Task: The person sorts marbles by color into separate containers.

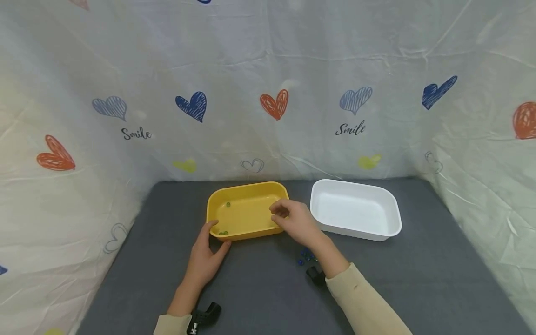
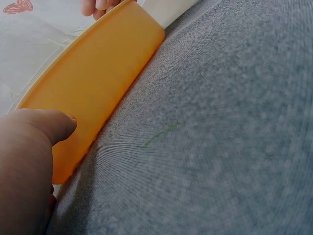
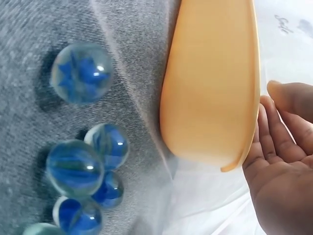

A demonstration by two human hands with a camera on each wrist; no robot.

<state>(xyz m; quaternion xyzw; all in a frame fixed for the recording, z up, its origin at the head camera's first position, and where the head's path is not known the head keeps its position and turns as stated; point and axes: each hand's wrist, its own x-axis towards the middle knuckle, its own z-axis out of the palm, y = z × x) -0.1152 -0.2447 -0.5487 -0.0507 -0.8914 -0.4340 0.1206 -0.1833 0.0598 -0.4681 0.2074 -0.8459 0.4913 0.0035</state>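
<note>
My left hand [image 1: 203, 260] holds the front left corner of a yellow tray [image 1: 247, 185], its thumb [image 2: 58, 125] against the outer wall and a fingertip over the rim. Above the tray's right end hovers my right hand [image 1: 295, 221], fingers loosely bent. No object shows between its fingers [image 3: 276, 129], though the rim side is partly hidden. Inside the tray are a green marble [image 1: 228, 204] towards the back left and small green marbles [image 1: 224, 233] by the front left. Several blue marbles [image 3: 76, 169] lie on the cloth below my right forearm, in front of the tray.
To the right of the yellow tray stands a white tray [image 1: 356, 211], with no contents visible. Dark grey cloth [image 1: 259, 288] covers the table. A pale curtain [image 1: 234, 56] printed with hearts hangs behind and at both sides.
</note>
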